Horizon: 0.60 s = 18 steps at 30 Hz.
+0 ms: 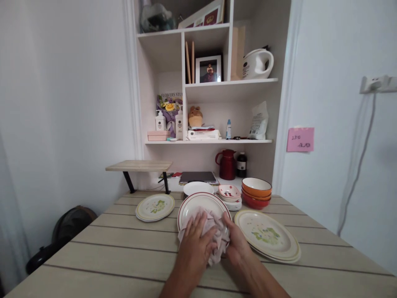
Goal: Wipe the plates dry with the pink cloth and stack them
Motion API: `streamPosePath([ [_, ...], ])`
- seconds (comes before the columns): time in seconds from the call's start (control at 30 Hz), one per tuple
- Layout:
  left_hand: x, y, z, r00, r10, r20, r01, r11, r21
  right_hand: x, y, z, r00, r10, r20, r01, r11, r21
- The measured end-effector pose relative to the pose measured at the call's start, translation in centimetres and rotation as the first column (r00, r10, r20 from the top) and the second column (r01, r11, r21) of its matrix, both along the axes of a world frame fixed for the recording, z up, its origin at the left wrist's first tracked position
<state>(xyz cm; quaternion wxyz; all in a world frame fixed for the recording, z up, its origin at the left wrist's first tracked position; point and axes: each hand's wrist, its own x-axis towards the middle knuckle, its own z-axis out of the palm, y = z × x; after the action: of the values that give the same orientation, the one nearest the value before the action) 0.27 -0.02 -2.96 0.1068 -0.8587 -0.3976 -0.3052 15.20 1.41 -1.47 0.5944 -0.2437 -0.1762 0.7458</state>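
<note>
A white plate with dark red rings [198, 202] is tilted up toward me over the table. My left hand [195, 244] presses a crumpled pale pink cloth [221, 236] against the plate's face, its fingers bent over the fabric. On the right edge, my right hand [237, 244] grips the plate, thumb at the rim; its other fingers are hidden behind. Part of the cloth hangs below the plate, between both hands. To the right of my right hand lie stacked oval plates with a green floral print [269, 236]. Similar round plates [155, 207] lie on the left.
Behind the held plate stand a white dish [198, 189], small pink-patterned bowls [229, 191] over stacked small white dishes [232, 205], and orange and red bowls [257, 192]. A small raised wooden stand [139, 166] is at the back left. A red jug [227, 165] stands beneath the shelves.
</note>
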Motion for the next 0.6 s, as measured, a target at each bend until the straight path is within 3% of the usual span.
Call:
streamPosePath([
  [0.13, 0.1, -0.2, 0.2, 0.997, 0.040, -0.065, -0.036, 0.998, 0.055, -0.9, -0.7, 0.0, 0.999, 0.021, 0.035, -0.022, 1.000, 0.004],
  [0.3, -0.1, 0.3, 0.2, 0.970, 0.242, -0.011, -0.239, 0.963, 0.122, -2.5, -1.1, -0.5, 0.990, 0.133, -0.055, -0.129, 0.990, 0.059],
  [0.43, 0.0, 1.1, 0.2, 0.922, 0.377, 0.087, -0.386, 0.908, 0.161, -2.8, -0.6, -0.7, 0.990, 0.101, -0.100, -0.094, 0.993, 0.069],
  [0.6, 1.0, 0.6, -0.3, 0.921, 0.373, 0.112, -0.389, 0.898, 0.208, -1.4, 0.0, -0.5, 0.983, 0.131, -0.128, -0.117, 0.987, 0.111],
])
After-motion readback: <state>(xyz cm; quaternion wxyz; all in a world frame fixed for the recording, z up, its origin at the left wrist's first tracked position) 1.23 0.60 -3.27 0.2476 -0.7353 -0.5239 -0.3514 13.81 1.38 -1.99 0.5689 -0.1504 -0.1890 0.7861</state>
